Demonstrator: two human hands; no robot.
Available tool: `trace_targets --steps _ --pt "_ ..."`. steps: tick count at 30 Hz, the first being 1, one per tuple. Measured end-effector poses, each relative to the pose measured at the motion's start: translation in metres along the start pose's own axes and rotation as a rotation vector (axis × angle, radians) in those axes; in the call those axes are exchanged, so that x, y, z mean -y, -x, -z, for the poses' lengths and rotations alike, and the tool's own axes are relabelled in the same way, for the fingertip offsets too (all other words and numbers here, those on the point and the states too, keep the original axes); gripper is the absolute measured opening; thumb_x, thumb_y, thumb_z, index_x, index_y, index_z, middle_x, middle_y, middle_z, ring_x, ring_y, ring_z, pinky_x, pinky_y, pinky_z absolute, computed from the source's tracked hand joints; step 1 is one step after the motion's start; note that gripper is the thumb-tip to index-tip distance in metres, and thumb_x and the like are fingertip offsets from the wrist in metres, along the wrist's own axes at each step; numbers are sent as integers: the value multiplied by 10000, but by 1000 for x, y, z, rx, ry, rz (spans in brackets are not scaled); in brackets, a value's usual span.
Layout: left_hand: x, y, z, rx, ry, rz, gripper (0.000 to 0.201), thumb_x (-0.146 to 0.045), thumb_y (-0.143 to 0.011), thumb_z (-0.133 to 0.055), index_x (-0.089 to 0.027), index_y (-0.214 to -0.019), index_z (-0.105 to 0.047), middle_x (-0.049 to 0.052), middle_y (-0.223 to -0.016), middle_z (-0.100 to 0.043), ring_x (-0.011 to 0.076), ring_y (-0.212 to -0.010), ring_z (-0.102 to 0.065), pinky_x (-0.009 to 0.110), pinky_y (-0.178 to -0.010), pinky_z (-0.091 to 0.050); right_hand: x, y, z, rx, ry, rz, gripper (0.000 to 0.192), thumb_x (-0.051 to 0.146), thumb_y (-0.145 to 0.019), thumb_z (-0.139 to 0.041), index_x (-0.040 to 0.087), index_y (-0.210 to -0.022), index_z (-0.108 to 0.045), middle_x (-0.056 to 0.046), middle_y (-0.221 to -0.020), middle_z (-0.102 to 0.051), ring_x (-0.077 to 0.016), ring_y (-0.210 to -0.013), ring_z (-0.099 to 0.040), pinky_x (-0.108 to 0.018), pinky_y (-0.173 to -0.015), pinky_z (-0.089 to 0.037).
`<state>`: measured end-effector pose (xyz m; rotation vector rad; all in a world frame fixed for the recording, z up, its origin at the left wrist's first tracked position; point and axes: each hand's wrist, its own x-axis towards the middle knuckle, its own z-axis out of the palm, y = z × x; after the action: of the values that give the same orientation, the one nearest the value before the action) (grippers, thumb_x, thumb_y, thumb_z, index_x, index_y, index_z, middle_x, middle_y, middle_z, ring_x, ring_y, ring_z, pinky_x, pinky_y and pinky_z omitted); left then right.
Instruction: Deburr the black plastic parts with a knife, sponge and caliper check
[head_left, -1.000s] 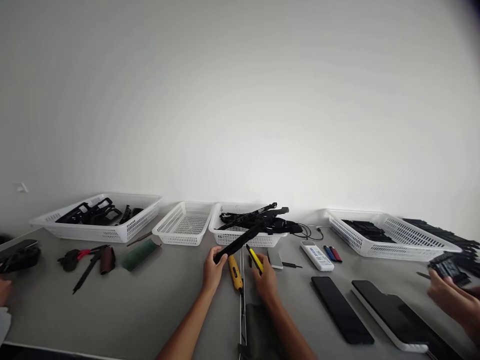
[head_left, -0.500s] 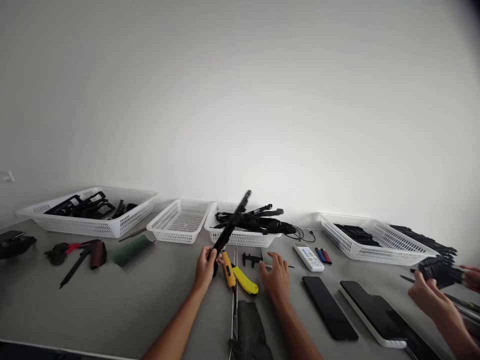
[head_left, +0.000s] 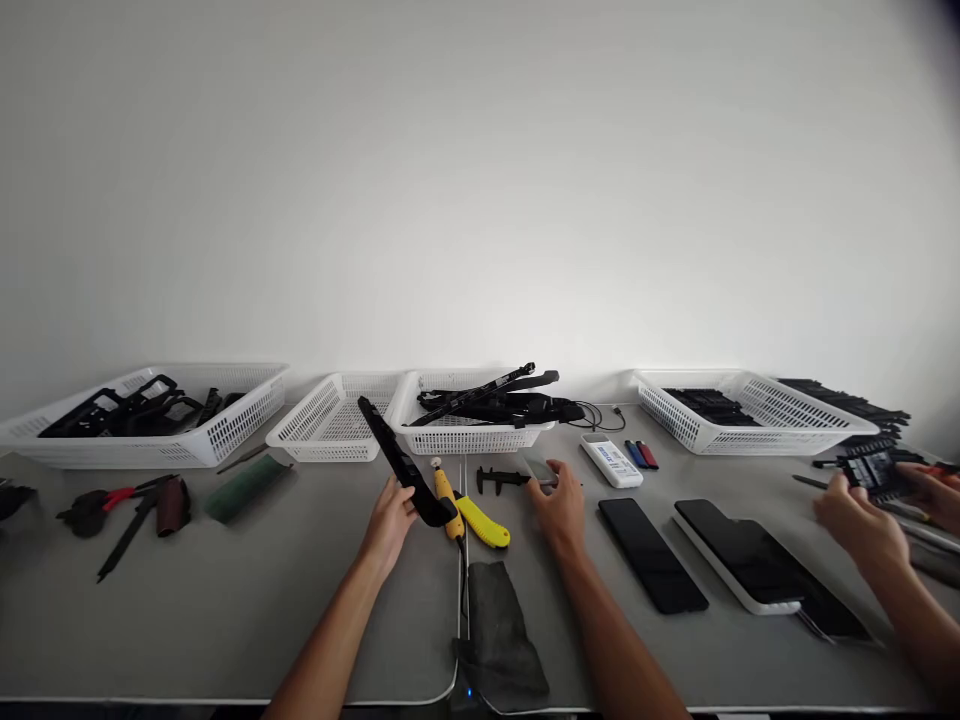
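Observation:
A long black plastic part [head_left: 405, 462] is gripped near its middle by my left hand [head_left: 388, 525]; it slants above the table, its lower end over a yellow pen-shaped tool [head_left: 447, 500] with a cord. My right hand [head_left: 561, 508] has its thumb and fingers curled down at a small grey flat piece [head_left: 541, 468] beside a black caliper [head_left: 501, 480]. What lies between those fingertips is partly hidden. A bright yellow utility knife [head_left: 484, 523] rests between my hands. Nearer to me is a dark cloth [head_left: 501, 635].
White baskets line the wall: one with black parts [head_left: 247, 420], a bare one [head_left: 330, 450], one with long parts [head_left: 472, 440], another [head_left: 705, 440] at right. Phones [head_left: 651, 555], a white device [head_left: 611, 460] and a green roll [head_left: 247, 488] lie around. A co-worker's hands [head_left: 862, 525] hold a black part.
My left hand has turned the black part, so its upper end swung from right-leaning to left-leaning. My right hand's fingers have curled in at the grey piece. The view has tilted down slightly.

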<state>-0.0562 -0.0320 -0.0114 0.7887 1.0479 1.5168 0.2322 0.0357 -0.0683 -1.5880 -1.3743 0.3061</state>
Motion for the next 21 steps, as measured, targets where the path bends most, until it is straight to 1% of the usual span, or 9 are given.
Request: trace_targets --steps 2,4,7,11,13,16,17,19,21 --pt "-4 -1 1 -10 23 -4 581 -463 -768 -846 -214 -1249 -637 93 -1045 -775 289 -941 -768 387 -817 -595 2 -1 2 -10 -65 -36 571 487 -841 -627 179 -1319 -573 -170 -1269 -701 -327 -1040 -650 -439 -889 -503" --pt "-8 0 1 -65 26 -35 556 -470 -779 -843 -227 -1224 -614 36 -930 -745 216 -769 -726 334 -719 -570 9 0 5 -15 -135 -48 611 513 -841 -648 179 -1343 -547 -156 -1249 -697 -295 -976 -656 -408 -838 -516" --pt "-12 5 1 -72 40 -33 497 -427 -790 -836 -224 -1187 -617 -24 -802 -659 136 -605 -598 269 -597 -498 24 7 9 0 -231 -9 505 526 -865 -663 203 -1249 -603 -104 -1141 -708 -267 -948 -640 -379 -826 -514" --pt "-15 18 1 18 71 -88 603 -344 -787 -804 -264 -1351 -607 41 -1007 -719 168 -673 -642 318 -648 -539 49 14 12 -17 -332 96 378 506 -945 -594 214 -1179 -645 -71 -1038 -669 -240 -906 -595 -360 -795 -503" --pt "-18 26 0 66 79 -101 685 -334 -779 -803 -314 -1428 -586 89 -1238 -727 234 -848 -711 371 -757 -586 65 11 11 -5 -360 179 369 493 -978 -573 216 -1214 -633 -62 -1012 -642 -227 -874 -583 -352 -779 -505" --pt "-27 32 -9 183 136 -78 768 -516 -803 -791 -358 -1514 -549 114 -1547 -602 348 -1162 -690 444 -875 -612 90 0 5 88 -370 316 381 490 -1001 -587 227 -1276 -605 -73 -1066 -635 -232 -917 -604 -354 -791 -520" --pt "-29 32 -14 217 160 -66 790 -574 -808 -782 -357 -1528 -540 119 -1565 -588 355 -1171 -683 446 -858 -617 95 -4 2 116 -364 352 374 488 -1008 -585 231 -1279 -605 -72 -1068 -631 -234 -921 -607 -355 -792 -526" --pt "-32 24 -27 227 168 -4 720 -615 -872 -746 -316 -1503 -572 145 -1473 -643 283 -983 -709 378 -723 -613 98 -9 -5 160 -353 407 345 476 -1016 -585 239 -1266 -613 -76 -1082 -631 -239 -936 -618 -358 -797 -539" --pt "-30 12 -41 245 144 80 671 -608 -930 -714 -274 -1495 -574 131 -1234 -713 198 -773 -681 308 -608 -577 91 -11 -13 173 -351 428 335 459 -1022 -591 241 -1276 -616 -87 -1125 -641 -247 -972 -636 -366 -825 -552"
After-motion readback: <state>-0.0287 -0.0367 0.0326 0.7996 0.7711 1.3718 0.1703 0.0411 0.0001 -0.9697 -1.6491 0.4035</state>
